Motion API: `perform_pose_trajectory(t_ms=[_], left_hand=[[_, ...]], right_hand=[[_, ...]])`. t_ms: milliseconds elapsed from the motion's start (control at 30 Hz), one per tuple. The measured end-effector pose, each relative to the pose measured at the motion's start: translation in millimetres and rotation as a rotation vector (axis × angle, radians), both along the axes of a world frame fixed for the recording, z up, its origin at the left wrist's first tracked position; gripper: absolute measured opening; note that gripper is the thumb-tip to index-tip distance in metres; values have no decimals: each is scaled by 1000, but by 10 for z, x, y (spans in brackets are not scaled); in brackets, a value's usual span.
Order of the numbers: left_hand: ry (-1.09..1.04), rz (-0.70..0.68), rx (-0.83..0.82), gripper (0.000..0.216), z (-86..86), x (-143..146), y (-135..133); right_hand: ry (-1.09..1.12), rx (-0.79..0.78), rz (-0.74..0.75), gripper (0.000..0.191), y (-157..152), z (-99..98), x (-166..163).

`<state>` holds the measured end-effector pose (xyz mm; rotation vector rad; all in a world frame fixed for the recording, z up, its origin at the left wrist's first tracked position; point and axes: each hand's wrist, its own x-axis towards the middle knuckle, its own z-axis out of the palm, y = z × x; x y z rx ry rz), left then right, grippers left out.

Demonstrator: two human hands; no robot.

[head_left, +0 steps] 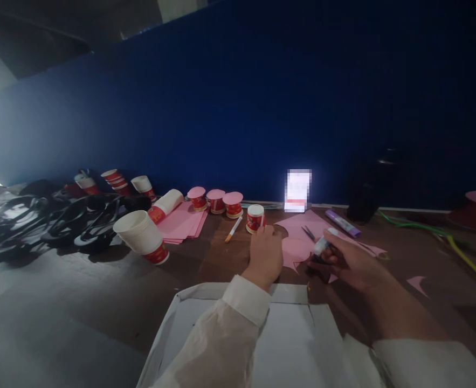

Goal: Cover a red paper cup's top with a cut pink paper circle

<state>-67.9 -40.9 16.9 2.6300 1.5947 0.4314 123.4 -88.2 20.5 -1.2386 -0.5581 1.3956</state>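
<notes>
Tube w/ white cap is pinched in right hand, fingers closed round it, just above pink paper on tabletop. Left hand is curled, knuckles up, beside red paper cup, fingertips approx. touching it; can't tell if it grips anything. Purple stick lies near, behind the paper. White box sits under both forearms. Cup stack lies tipped over, further left.
</notes>
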Motion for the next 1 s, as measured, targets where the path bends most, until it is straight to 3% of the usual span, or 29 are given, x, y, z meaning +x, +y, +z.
perform_pose_trajectory(t_ms=[67, 167, 433, 667, 833, 1000], left_hand=[[28, -179, -7, 32, -44, 26, 8], [112, -290, -91, 29, -128, 59, 32], [117, -284, -131, 28, -179, 72, 45], [41, -289, -119, 24, -147, 55, 9], [39, -276, -124, 35, -74, 62, -35], [14, -262, -85, 35, -155, 106, -1]], right_hand=[[18, -8, -4, 36, 13, -27, -3], [42, 3, -18, 36, 34, -77, -9], [68, 34, -49, 33, 60, -141, -46], [-115, 93, -77, 40, 57, -92, -143], [-284, 168, -26, 43, 35, -125, -224], [-281, 193, 48, 41, 42, -194, -245]])
